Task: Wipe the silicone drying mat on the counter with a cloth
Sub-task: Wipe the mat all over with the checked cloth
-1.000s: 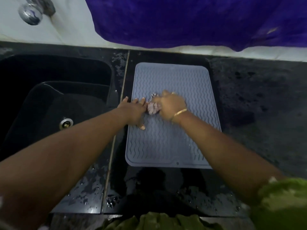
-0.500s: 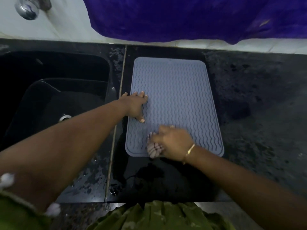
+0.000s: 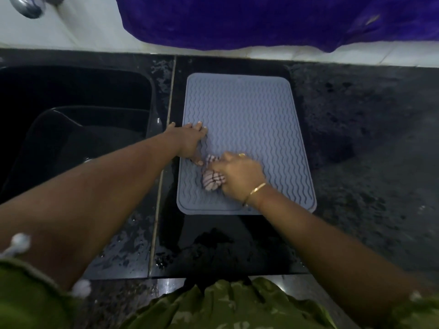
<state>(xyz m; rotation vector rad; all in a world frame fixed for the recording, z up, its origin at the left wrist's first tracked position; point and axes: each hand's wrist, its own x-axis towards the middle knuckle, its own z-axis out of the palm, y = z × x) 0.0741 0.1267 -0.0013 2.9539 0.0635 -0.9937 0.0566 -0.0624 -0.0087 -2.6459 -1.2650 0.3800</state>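
Silicone, grey-blue and ribbed in wavy lines: drying mat [image 3: 249,119] lying flat on the black table [image 3: 356,162], long side running away from the body. Just left of the mat, across a narrow seam, a dark sink [image 3: 83,110]; beyond the mat's far edge, a pale wall with purple fabric [image 3: 261,20] hanging over it; far off to the mat's upper left, a blurred chrome tap [image 3: 31,5]. On the mat's near-left part, a striped cloth [image 3: 211,180], bunched into a wad and touching the ribs. Curled over that wad, the right hand [image 3: 237,173], fingers wrapped round the cloth and bearing down on the mat, gold bangle [image 3: 256,191] at the wrist. Spread flat on the mat's left edge, about halfway along, the left hand [image 3: 187,141], fingers straight, gripping nothing, seemingly pinning the mat against sliding. Wet patches and droplets on the table left of the mat and in front of its near edge. Step in hand, by the look of it: mid-wipe, working the near-left part. No telling wiped ribs from unwiped by sheen alone. Next move, as a judgement only: drag the wad along the grooves toward the mat's right side or far end, with steady downward pressure to reach between the ribs, left hand held firm at the edge to stop the mat creeping across the wet table.
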